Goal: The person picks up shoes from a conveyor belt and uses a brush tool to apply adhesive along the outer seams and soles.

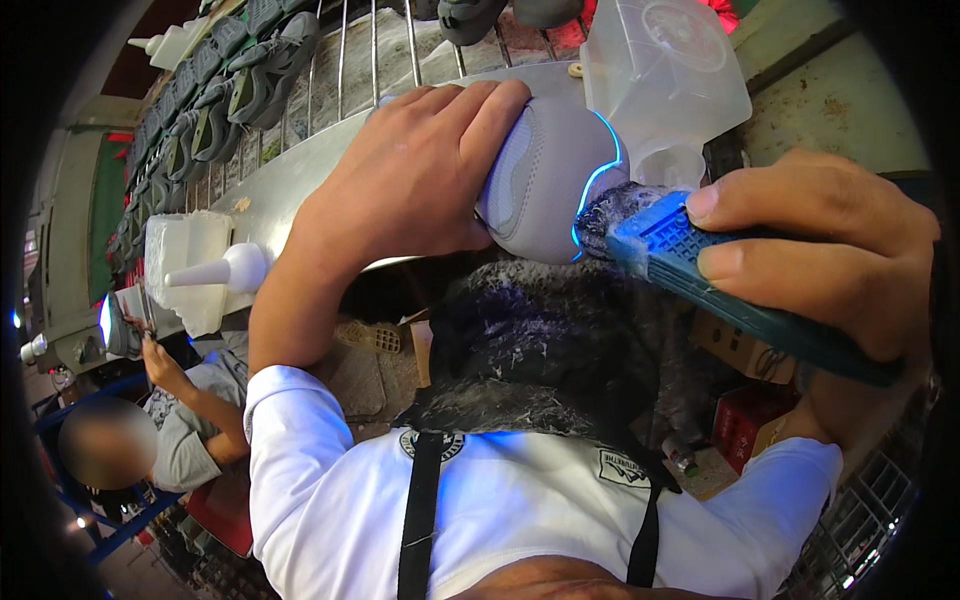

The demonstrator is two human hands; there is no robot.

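Note:
My left hand (425, 165) is closed around a grey shoe upper (548, 190), with its rounded, stitched end toward the right. A bright blue glowing line runs along the upper's edge. In my right hand (820, 240) is a blue brush (675, 235), pinched between thumb and fingers. The brush's dark, white-crusted bristles (608, 212) touch the glowing edge of the upper. The far part of the upper is hidden under my left hand. Beneath both hands hangs a black apron (540, 330) smeared with white residue.
A translucent plastic jug (665, 75) stands behind the brush. A white nozzle bottle (215, 268) lies by my left forearm. Several grey shoes (270, 75) sit on a metal rack at the far left. A co-worker (190, 400) sits at lower left. Cardboard boxes (740, 345) are below right.

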